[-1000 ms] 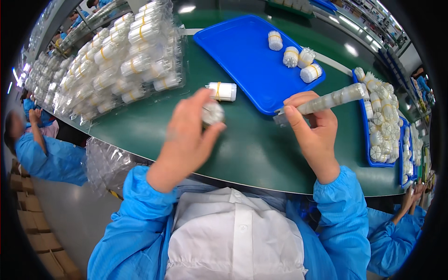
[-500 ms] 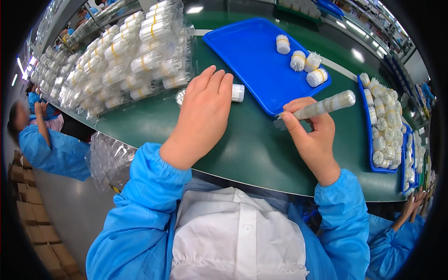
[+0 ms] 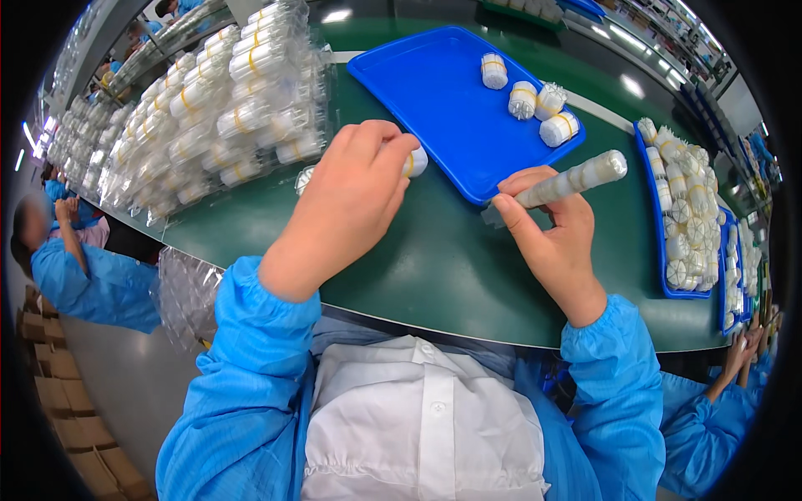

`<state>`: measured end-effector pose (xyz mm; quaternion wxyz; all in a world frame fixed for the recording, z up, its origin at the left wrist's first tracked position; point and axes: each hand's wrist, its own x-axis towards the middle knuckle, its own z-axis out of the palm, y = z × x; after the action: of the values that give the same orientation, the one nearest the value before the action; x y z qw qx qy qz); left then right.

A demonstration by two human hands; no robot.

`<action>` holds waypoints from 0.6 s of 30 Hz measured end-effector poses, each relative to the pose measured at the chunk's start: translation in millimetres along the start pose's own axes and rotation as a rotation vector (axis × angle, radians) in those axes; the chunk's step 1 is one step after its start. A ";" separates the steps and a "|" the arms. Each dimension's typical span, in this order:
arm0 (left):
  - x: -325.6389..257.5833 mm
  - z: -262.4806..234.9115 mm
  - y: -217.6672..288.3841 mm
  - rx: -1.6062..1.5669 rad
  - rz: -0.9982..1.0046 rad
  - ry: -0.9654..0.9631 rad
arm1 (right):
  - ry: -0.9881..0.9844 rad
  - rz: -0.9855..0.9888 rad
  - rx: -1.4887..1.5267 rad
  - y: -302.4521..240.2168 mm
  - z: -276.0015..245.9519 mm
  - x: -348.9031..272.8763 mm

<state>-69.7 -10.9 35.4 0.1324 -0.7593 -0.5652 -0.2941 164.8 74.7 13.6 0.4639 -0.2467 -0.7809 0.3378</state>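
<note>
We are closing our left hand [image 3: 351, 196] over a small white roll [image 3: 415, 162] peeking beyond its fingertips, while our right hand [image 3: 551, 242] is pinching a filled clear sleeve [image 3: 572, 179] angling up past the thumb toward the blue tray [image 3: 443, 100].

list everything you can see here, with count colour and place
green table: one, under everything
near tray: one, blue, ahead of the hands, holding four white bundles
right trays: at least two, blue, full of white bundles
bagged stack: many clear packs of white bundles, left
filled sleeve: one, clear, in right hand
small bundle: one, white, at left fingertips
co-workers: blue sleeves, left and lower right
left hand: on small bundle
right hand: gripping filled sleeve
</note>
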 end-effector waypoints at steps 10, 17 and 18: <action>-23.8 28.7 41.5 -0.728 -0.359 -0.137 | 0.029 -0.031 0.131 -6.0 -1.5 -2.7; -25.3 31.2 44.2 -0.724 -0.320 -0.156 | -0.024 -0.011 0.092 -5.0 3.1 -4.5; -26.2 31.2 44.6 -0.731 -0.310 -0.162 | -0.031 -0.026 0.069 -4.1 3.3 -4.3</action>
<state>-23.7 -29.2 0.9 -0.2374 -0.6827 -0.5399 -0.4313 163.5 68.1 13.1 0.4645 -0.2149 -0.7790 0.3622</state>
